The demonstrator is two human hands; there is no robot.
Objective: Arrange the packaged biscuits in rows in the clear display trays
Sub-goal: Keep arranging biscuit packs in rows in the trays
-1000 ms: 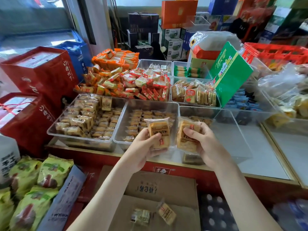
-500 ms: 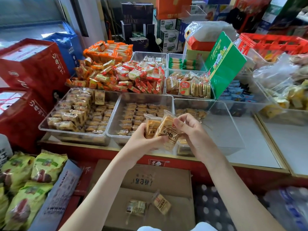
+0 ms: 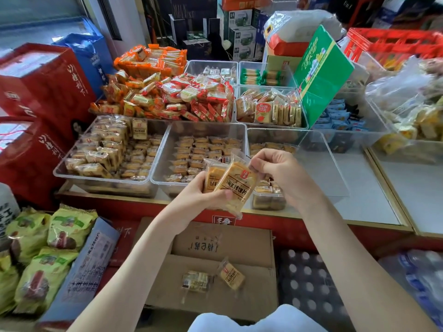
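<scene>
My left hand (image 3: 203, 196) grips two yellow biscuit packets (image 3: 236, 185) stacked together, above the front edge of the counter. My right hand (image 3: 281, 172) pinches the top corner of the front packet. Behind them stand three clear display trays: the left tray (image 3: 72, 174) holds heaped packets, the middle tray (image 3: 159, 167) holds packets in flat rows, and the right tray (image 3: 335, 168) holds a few packets along its back and front left corner. Two loose packets (image 3: 231, 275) lie on a cardboard box below.
Further trays and piles of red, orange and green snacks fill the back of the counter (image 3: 374, 202). Red gift boxes (image 3: 45, 92) stand at left, green snack bags (image 3: 48, 248) at lower left. A cardboard box (image 3: 239, 245) and bottle packs (image 3: 309, 286) sit below the counter.
The two packets, held apart one in each hand, have been brought together into my left hand. My right hand now only pinches the front packet's top. The camera has come closer.
</scene>
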